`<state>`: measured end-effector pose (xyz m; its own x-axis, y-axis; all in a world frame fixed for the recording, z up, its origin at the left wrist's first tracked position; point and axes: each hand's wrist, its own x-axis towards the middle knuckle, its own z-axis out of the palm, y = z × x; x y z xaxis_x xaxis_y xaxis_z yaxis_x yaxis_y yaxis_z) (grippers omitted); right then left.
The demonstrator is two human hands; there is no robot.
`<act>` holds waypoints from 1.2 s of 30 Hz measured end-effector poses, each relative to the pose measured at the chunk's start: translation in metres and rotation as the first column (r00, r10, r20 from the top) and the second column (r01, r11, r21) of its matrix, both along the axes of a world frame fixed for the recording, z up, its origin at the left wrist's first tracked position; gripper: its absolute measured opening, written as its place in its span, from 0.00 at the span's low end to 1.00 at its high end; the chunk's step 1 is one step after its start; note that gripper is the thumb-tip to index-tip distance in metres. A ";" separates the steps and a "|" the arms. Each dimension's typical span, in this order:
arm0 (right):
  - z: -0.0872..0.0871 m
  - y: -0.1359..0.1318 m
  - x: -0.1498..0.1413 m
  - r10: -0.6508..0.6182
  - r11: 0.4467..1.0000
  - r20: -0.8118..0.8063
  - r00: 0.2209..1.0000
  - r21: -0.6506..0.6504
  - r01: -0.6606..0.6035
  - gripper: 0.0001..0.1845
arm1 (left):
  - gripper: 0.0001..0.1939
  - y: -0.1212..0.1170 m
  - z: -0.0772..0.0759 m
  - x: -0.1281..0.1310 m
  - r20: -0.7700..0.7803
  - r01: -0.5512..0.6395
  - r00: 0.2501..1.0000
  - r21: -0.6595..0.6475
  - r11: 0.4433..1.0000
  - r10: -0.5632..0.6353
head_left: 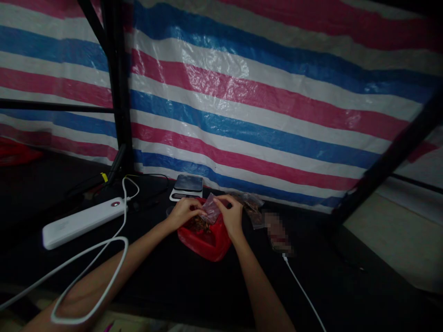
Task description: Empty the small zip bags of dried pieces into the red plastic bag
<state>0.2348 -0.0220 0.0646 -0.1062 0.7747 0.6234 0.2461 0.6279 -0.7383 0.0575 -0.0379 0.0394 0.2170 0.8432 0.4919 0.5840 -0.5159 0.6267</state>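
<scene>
Two bare forearms reach in from the bottom of the view across a black table [155, 286]; the left hand [184, 213] and the right hand [230, 216] meet just above a red plastic container [207, 251] holding brown dried pieces [200, 224]; the fingers [219, 200] of both hands appear closed in a pinch on a small clear plastic bag [211, 208], which sits between them over the container; it looks light, thin and soft, probably slippery, and best held by its top edge; just past the hands stands a white digital scale [188, 183]; to the right lie more filled plastic bags [252, 207]; to the left lies a white power bank [83, 222] with a white cable [86, 247]; behind everything hangs a red, white and blue striped tarp [242, 92]
</scene>
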 end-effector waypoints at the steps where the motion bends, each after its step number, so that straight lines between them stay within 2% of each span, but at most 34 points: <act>1: -0.001 0.002 0.001 -0.004 1.000 -0.045 0.999 -0.029 0.003 0.07 | 0.10 -0.001 0.001 0.000 0.019 0.002 1.000 -0.004 1.000 -0.001; 4: -0.001 0.007 0.005 0.033 0.992 -0.135 0.990 -0.120 -0.050 0.09 | 0.10 -0.003 0.004 0.000 0.062 -0.017 0.998 -0.013 1.000 0.018; 6: 0.000 0.008 0.007 0.074 0.987 -0.118 0.990 -0.133 -0.090 0.12 | 0.09 -0.004 0.004 0.001 0.049 -0.018 0.999 -0.016 1.000 0.018; 8: 0.002 0.007 0.007 0.094 0.992 -0.051 0.994 -0.085 -0.098 0.14 | 0.09 -0.005 0.003 0.002 0.017 -0.001 1.000 -0.031 1.000 0.001; 10: 0.004 0.005 0.008 0.073 0.997 0.009 0.997 -0.010 -0.073 0.11 | 0.09 -0.006 0.002 0.003 -0.005 0.031 1.000 -0.050 0.998 -0.031; 13: 0.006 0.006 0.011 0.038 0.998 0.014 0.999 0.042 -0.038 0.10 | 0.10 -0.006 0.002 0.003 0.022 0.056 0.998 -0.034 0.998 -0.055; 16: 0.004 0.009 0.015 0.000 1.000 -0.055 0.999 0.012 0.001 0.18 | 0.11 -0.004 0.003 0.000 0.134 -0.016 0.991 -0.010 1.000 0.017; 18: 0.000 0.012 0.015 -0.007 1.000 -0.028 1.000 -0.006 0.007 0.26 | 0.13 -0.002 0.004 -0.002 0.216 -0.095 0.972 0.006 0.995 0.091; 20: -0.005 0.012 0.012 0.016 1.000 0.108 0.994 0.009 -0.017 0.23 | 0.13 -0.001 0.007 -0.004 0.283 -0.162 0.949 0.048 0.986 0.143; 22: -0.011 0.011 0.007 0.031 0.999 0.258 0.966 0.034 -0.041 0.14 | 0.12 -0.001 0.010 -0.006 0.323 -0.192 0.934 0.100 0.976 0.151; 24: -0.015 0.008 0.003 0.023 0.998 0.343 0.939 0.048 -0.042 0.07 | 0.11 -0.001 0.012 -0.006 0.343 -0.194 0.929 0.133 0.972 0.138; 30: -0.011 0.006 0.002 -0.122 0.989 0.348 0.929 0.120 0.085 0.07 | 0.10 -0.003 0.014 -0.007 0.300 -0.163 0.946 0.125 0.979 0.119; 36: -0.005 0.003 0.005 -0.135 0.983 0.350 0.927 0.165 0.081 0.07 | 0.10 -0.006 0.016 -0.010 0.231 -0.142 0.966 0.110 0.984 0.113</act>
<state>0.2394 -0.0185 0.0594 -0.2639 0.6978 0.6659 0.5494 0.6762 -0.4909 0.0475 -0.0439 0.0549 -0.0158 0.7855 0.6187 0.5026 -0.5287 0.6840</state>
